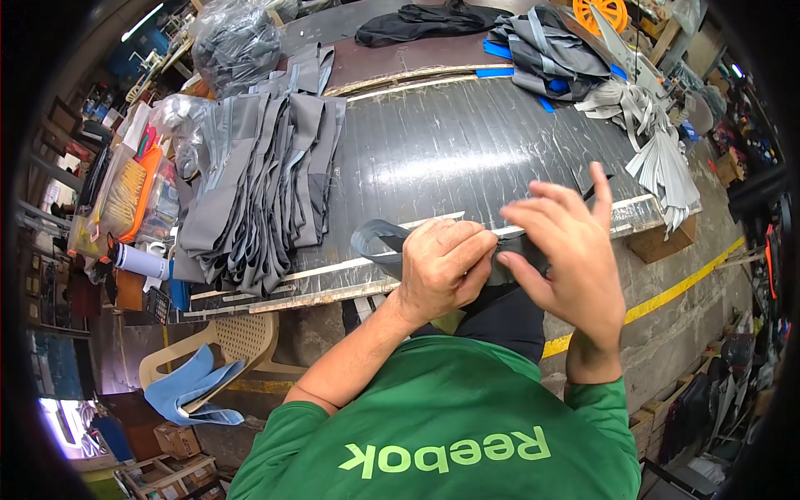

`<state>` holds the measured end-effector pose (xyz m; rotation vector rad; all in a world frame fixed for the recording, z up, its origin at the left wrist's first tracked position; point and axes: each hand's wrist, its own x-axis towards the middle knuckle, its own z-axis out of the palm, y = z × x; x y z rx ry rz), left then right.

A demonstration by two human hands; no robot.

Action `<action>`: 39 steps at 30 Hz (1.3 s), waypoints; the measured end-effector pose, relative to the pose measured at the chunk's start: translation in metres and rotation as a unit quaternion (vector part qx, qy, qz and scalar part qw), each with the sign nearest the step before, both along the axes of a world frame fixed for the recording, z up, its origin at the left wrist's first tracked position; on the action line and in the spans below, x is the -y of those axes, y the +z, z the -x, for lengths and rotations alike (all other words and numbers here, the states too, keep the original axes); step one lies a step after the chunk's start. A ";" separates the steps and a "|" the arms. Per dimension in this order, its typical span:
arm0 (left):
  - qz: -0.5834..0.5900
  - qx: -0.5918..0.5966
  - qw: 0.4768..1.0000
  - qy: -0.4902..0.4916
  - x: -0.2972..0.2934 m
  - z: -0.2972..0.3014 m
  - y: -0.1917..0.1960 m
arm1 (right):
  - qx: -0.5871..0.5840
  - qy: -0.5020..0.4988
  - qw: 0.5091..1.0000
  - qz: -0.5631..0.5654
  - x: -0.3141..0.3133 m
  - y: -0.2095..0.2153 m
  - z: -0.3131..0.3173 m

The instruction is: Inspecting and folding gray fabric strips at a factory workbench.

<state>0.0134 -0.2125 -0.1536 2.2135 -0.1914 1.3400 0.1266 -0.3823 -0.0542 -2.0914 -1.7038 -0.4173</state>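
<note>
My left hand (450,260) is closed in a fist at the table's front edge. It grips a dark grey strip (372,240), whose looped part curls up on the table to the left of the fist. To the right of that fist, a dark piece of the same colour shows beneath my right hand (567,250). My right hand is open, its fingers spread and raised, with the thumb close to the left knuckles. Whether the right thumb touches the material I cannot tell.
A big pile of folded grey fabric strips (267,183) covers the table's left side. Dark bundles (558,54) and white strips (662,171) lie at the far right. Bins of supplies (129,196) stand left. A beige plastic chair (250,337) with blue cloth (190,387) is below.
</note>
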 end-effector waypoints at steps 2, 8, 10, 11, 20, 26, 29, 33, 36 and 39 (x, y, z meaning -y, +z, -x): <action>-0.003 -0.017 1.000 -0.006 0.001 0.003 -0.001 | -0.005 0.020 1.000 0.014 -0.005 -0.013 -0.008; 0.262 -0.237 0.926 -0.130 -0.010 0.018 -0.013 | -0.040 0.055 0.996 0.050 -0.011 -0.029 -0.019; 0.152 -0.288 0.939 -0.105 -0.033 0.029 -0.019 | -0.085 0.075 0.992 0.060 -0.011 -0.024 -0.022; 0.038 -0.338 0.936 -0.084 -0.044 0.036 -0.026 | -0.090 0.080 0.991 0.059 -0.009 -0.023 -0.025; 0.559 -0.367 0.726 -0.162 -0.120 0.106 -0.068 | -0.304 -0.019 0.952 0.032 0.021 -0.042 -0.056; 0.686 -0.150 0.701 -0.127 -0.135 0.124 -0.087 | -0.558 -0.055 0.827 0.028 0.008 -0.111 -0.027; 0.690 -0.103 0.711 -0.093 -0.137 0.126 -0.081 | -0.583 -0.030 0.812 -0.025 0.000 -0.145 -0.010; 0.668 -0.068 0.740 -0.031 -0.144 0.123 -0.073 | -0.633 -0.028 0.771 -0.059 -0.006 -0.176 0.009; 0.663 -0.089 0.743 -0.029 -0.149 0.128 -0.059 | -0.649 -0.032 0.757 -0.070 -0.004 -0.195 0.018; 0.653 -0.131 0.746 -0.010 -0.162 0.138 -0.051 | -0.639 -0.037 0.763 -0.084 -0.005 -0.206 0.025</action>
